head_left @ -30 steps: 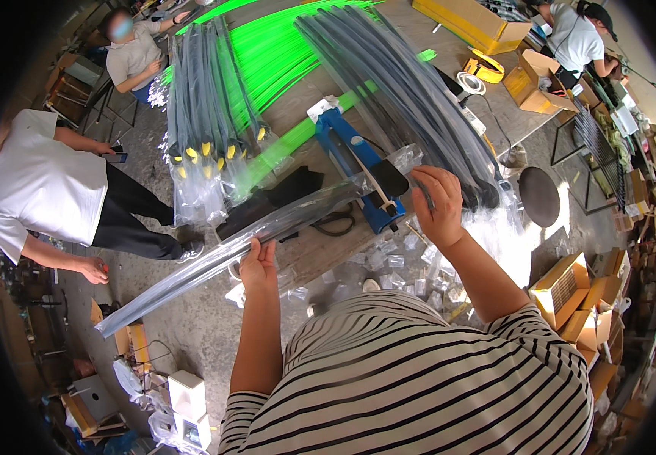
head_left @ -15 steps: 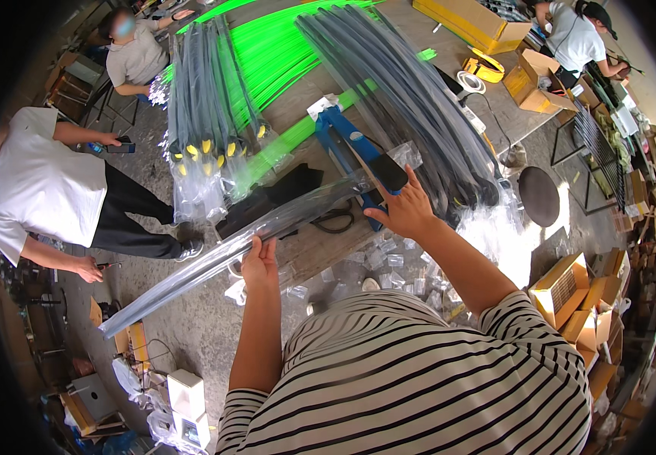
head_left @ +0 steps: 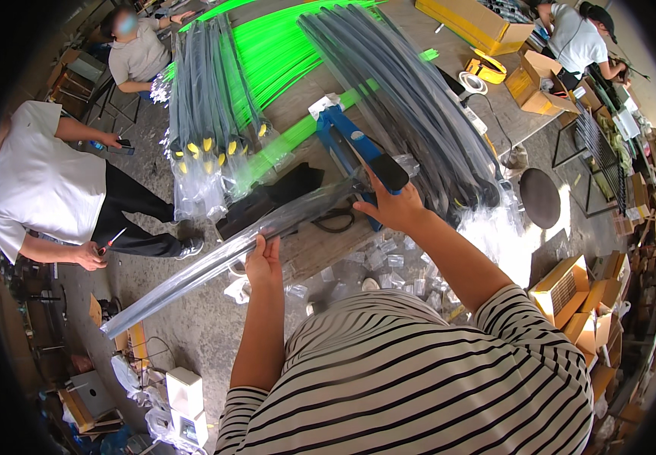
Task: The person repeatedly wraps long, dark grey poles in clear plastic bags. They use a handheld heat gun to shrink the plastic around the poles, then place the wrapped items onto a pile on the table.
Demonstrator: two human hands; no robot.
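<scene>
My left hand (head_left: 263,262) is closed around the near edge of a long clear plastic sleeve (head_left: 191,282) with dark rods or tubes inside. The sleeve slants from the floor side at left up to a blue bag sealer (head_left: 350,140) on the table. At the sealer's black-ended lever is my right hand (head_left: 400,206), its thumb and forefinger spread apart. The lever's end covers some of its fingers. The sleeve's upper end lies under the lever, partly hidden.
Sleeved dark bundles (head_left: 411,98) and bright green strips (head_left: 275,53) cover the table. Yellow tape (head_left: 487,68) and an open carton (head_left: 536,87) are at far right. A round stool (head_left: 539,197) stands beside the table. At left, a person (head_left: 47,182) holds scissors (head_left: 112,241).
My right hand has shifted slightly left, and its fingers have gone partly behind the lever's end. My left hand and the sleeve have barely moved. The person at left has raised the scissors.
</scene>
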